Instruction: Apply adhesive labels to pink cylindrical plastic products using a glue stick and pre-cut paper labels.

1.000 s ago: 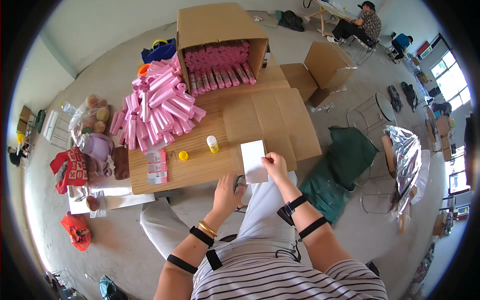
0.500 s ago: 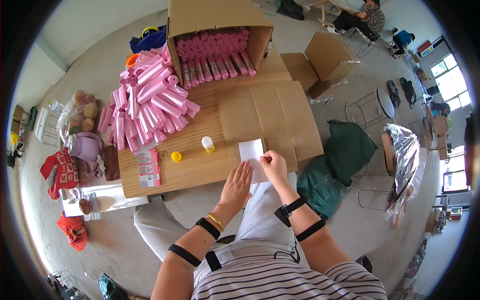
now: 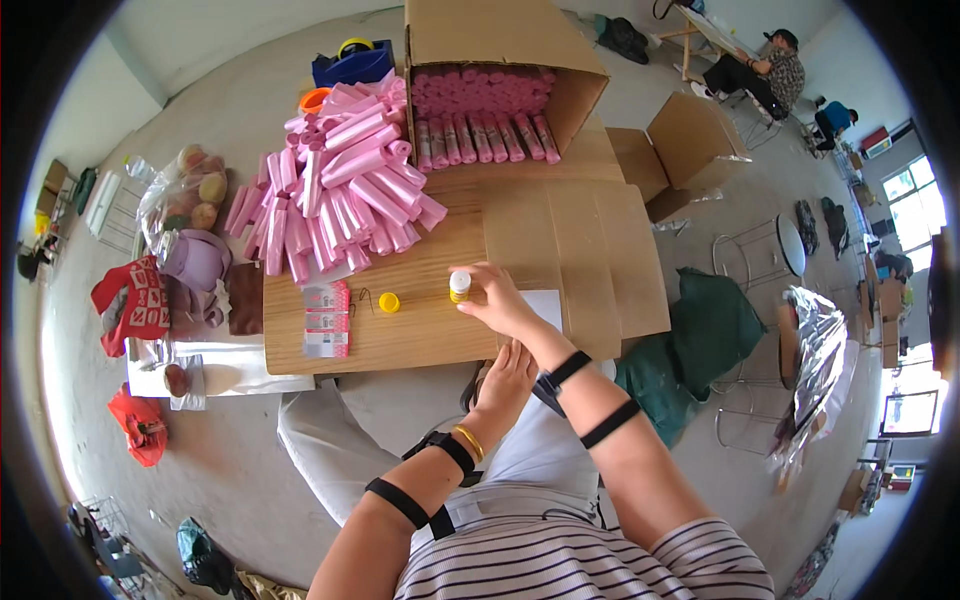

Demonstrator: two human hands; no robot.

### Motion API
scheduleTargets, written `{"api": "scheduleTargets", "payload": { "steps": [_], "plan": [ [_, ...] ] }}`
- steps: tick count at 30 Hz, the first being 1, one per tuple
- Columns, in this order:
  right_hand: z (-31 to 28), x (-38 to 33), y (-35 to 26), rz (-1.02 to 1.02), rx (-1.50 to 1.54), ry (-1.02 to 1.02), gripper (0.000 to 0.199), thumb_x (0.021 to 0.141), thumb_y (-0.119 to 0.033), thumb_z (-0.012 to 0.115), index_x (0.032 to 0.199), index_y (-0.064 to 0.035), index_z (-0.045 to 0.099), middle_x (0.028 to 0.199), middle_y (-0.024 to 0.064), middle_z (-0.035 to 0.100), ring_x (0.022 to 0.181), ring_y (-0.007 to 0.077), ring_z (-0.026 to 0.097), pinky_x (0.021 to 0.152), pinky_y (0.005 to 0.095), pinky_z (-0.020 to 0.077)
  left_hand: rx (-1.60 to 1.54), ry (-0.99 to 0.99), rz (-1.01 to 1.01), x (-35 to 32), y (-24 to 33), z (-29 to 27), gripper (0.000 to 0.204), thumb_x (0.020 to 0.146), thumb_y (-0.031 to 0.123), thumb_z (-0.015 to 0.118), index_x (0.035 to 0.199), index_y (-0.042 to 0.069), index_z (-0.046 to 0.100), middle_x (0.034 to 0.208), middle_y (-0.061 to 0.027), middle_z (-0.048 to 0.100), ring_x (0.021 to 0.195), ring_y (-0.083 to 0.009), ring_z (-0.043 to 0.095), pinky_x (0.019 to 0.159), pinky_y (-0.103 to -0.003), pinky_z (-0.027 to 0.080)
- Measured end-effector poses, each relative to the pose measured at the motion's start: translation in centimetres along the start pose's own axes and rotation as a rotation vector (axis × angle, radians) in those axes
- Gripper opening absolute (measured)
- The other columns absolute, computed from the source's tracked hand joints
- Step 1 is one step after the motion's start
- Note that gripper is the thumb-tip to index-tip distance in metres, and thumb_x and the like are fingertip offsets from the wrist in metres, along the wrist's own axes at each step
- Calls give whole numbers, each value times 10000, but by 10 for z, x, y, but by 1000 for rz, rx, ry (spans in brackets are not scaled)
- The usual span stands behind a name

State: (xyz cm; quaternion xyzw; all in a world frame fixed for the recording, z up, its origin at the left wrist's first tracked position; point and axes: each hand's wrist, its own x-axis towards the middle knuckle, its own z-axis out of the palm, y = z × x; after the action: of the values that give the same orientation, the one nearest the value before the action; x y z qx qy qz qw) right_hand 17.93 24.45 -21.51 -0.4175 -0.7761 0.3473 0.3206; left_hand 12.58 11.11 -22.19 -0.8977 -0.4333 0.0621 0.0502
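My right hand (image 3: pixel 500 303) reaches across my left and has its thumb and fingers round a small yellow bottle with a white top (image 3: pixel 460 284), standing at the near part of the table. A loose yellow cap (image 3: pixel 389 302) lies to the left of it. My left hand (image 3: pixel 508 378) rests with fingers stretched out at the near edge of a white sheet of paper (image 3: pixel 543 305). My right wrist and forearm cover part of that hand and of the sheet, which lies on flat brown cardboard (image 3: pixel 595 250).
A heap of pink rolls (image 3: pixel 345 190) covers the table's left side. Behind stands an open carton (image 3: pixel 505 35) packed with more rolls. Pink-and-white labels (image 3: pixel 327 320) lie near the front edge. Green sacking (image 3: pixel 715 325) stands right of the table; two people sit far off at the right.
My right hand has left the paper and moved left to the yellow bottle, closing round it. My left hand stays by the sheet's near edge. The whole view has shifted slightly.
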Motion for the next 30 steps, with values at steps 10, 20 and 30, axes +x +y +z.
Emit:
{"api": "scheduleTargets", "payload": {
  "steps": [10,20,30],
  "plan": [
    [-151,-45,-12,403,-89,-88,338,882,-278,686,1065,-18,570,920,105,667,851,194,657,749,315,505,55,40,-74,4,-1,0,608,897,326,491,1400,-1,391,1511,-219,305,1399,-335,289,1127,-412,221],
    [-118,-48,-37,367,-227,-95,250,814,-206,722,991,-77,602,844,99,675,778,235,656,685,331,506,48,-59,-39,5,5,-7,558,944,235,399,1461,61,287,1513,-249,261,1406,-405,240,1135,-471,154],
    [-86,-26,-33,226,-424,-116,232,774,-222,708,925,-91,592,816,148,673,748,347,653,611,408,505,54,-65,-50,7,8,-3,552,935,229,418,1451,67,308,1492,-256,297,1405,-413,244,1105,-459,192]
  ]
}}
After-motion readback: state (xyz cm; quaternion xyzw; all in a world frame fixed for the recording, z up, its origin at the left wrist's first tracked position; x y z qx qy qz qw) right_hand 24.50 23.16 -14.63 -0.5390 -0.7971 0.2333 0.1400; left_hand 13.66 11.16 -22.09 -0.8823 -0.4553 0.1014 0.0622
